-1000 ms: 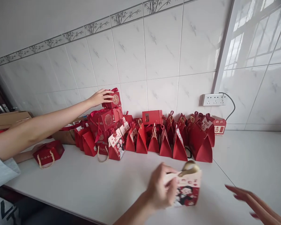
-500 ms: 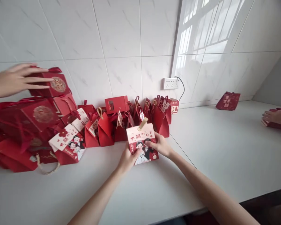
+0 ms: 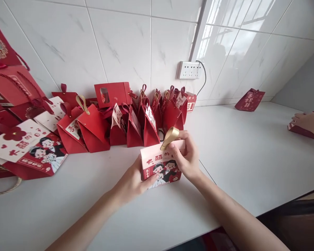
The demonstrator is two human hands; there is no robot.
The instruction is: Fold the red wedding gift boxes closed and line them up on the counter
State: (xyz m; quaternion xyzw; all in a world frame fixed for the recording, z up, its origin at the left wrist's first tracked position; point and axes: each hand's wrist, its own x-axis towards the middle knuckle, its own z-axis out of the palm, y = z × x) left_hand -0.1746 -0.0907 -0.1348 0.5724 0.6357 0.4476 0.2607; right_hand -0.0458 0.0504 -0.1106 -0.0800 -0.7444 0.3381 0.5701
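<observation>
A small red and pale pink gift box point(image 3: 162, 166) with a printed bride and groom stands on the white counter in front of me. My left hand point(image 3: 136, 177) grips its left side, thumb across the front. At the upper right edge, my right hand point(image 3: 185, 153) pinches the top flap, its thumb beside the base of a gold ribbon loop point(image 3: 170, 137). The fingers behind the box are partly hidden. Close behind it stands a red triangular gift box point(image 3: 151, 127) with a white label.
Several red gift boxes point(image 3: 94, 129) line the wall. Larger ones are stacked at the left point(image 3: 13, 87), beside a box with a flower point(image 3: 28, 150). A socket strip point(image 3: 189, 70) is on the tiles. At far right, another person's hand point(image 3: 307, 122) rests on a dark red box point(image 3: 300, 130).
My right hand has moved up from the box's front to its top flap beside the ribbon. The view has come closer and tilted down. Another person's hand at the left has left view.
</observation>
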